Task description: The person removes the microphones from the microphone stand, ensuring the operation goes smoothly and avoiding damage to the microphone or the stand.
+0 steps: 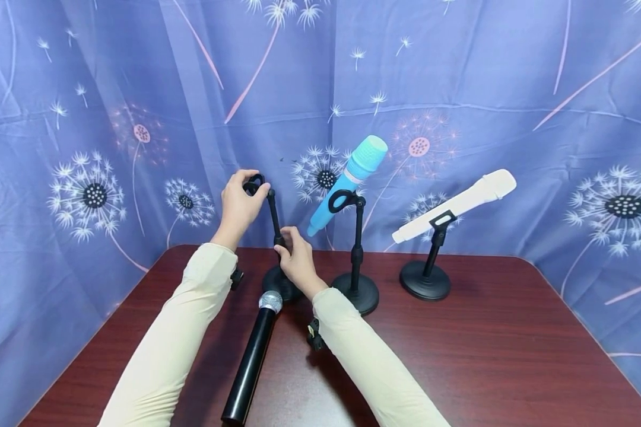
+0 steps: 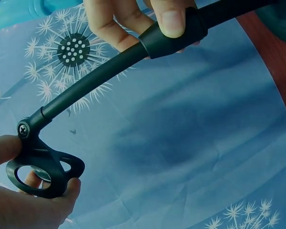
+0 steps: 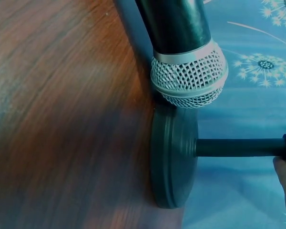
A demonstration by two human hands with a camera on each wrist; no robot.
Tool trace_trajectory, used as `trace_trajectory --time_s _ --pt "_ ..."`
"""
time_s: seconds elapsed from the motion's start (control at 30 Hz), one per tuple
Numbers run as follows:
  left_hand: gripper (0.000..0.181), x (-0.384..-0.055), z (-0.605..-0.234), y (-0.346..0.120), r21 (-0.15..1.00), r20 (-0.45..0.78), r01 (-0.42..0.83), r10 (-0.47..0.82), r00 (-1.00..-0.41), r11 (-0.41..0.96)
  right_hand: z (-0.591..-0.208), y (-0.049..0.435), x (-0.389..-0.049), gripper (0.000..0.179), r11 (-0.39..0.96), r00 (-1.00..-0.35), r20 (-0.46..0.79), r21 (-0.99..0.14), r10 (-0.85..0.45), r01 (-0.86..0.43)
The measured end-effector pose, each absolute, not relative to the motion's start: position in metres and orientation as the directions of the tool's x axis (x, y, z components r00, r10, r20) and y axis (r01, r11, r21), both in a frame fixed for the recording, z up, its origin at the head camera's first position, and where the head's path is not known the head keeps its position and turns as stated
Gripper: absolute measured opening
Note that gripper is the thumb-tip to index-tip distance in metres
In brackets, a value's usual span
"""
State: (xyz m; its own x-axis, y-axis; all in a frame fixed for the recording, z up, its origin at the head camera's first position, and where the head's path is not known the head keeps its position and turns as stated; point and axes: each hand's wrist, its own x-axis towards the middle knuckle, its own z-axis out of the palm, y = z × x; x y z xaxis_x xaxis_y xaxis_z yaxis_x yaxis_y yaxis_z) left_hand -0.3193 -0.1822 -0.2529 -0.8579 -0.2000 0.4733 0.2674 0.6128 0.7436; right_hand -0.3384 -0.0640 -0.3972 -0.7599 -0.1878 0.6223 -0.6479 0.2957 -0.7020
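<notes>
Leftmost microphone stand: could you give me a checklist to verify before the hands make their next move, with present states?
1. Left hand gripping the clip: ok.
2. Right hand pinching the pole's collar: ok.
3. Base flat on the table: ok.
4. Clip free of any microphone: ok.
5. Black microphone clear of the base: not ok, its head is right by the edge; contact cannot be told.
6. Collar tightened: cannot tell.
</notes>
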Motion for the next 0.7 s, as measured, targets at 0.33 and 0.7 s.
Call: trace_trajectory --time_s 0.33,0.7 --pt "0.039 -0.317 -0.257 -0.180 0.762 0.456 0.256 -0.212 -0.865 0.594 -0.398 -0.066 -0.337 0.029 0.280 -0.776 0.612 -0.726 -0.155 -0.628" --pt "0.039 -0.317 -0.265 -0.181 0.773 0.464 0.276 -0.212 -0.860 0.572 -0.399 -0.068 -0.336 0.028 0.287 -0.773 0.624 -0.724 -0.117 -0.628"
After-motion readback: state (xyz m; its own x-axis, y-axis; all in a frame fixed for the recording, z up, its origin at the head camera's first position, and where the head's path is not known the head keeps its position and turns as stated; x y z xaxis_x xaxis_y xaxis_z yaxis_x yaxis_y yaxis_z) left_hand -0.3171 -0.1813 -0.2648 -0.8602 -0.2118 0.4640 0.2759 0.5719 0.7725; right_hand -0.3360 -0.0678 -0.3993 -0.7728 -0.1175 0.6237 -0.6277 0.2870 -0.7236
